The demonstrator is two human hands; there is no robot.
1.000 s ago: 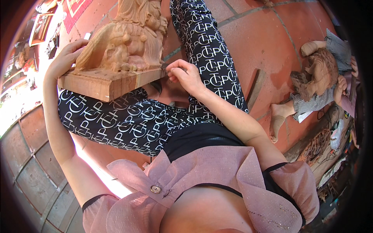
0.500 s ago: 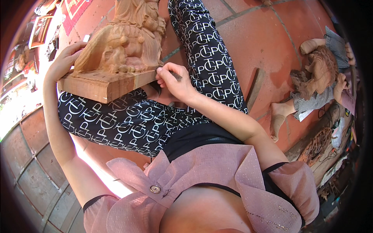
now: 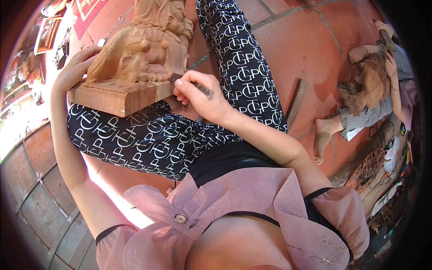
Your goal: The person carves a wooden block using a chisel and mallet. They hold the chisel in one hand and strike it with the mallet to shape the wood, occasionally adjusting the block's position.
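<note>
A carved wooden statue point(image 3: 148, 54) with draped folds and rounded figures stands on its thick rectangular wooden base point(image 3: 130, 100), which rests over my bent leg. My left hand point(image 3: 77, 67) grips the statue's left side, its fingers reaching behind the carving. Close by the right front edge of the base, my right hand point(image 3: 204, 96) is closed around a thin dark stick-like tool point(image 3: 203, 90). One end of the tool shows past my fingers near the base; its exact kind cannot be made out.
Reddish floor tiles point(image 3: 288, 49) surround me. To the right lies a wooden strip point(image 3: 297, 102). Beyond it another person sits with a brown wood carving point(image 3: 365, 85) between the legs, near wood pieces point(image 3: 366, 173). A framed object point(image 3: 48, 35) stands far left.
My right hand has shifted slightly and turned, showing more of the dark tool. My left hand keeps its hold. The other person's hands have moved about their carving.
</note>
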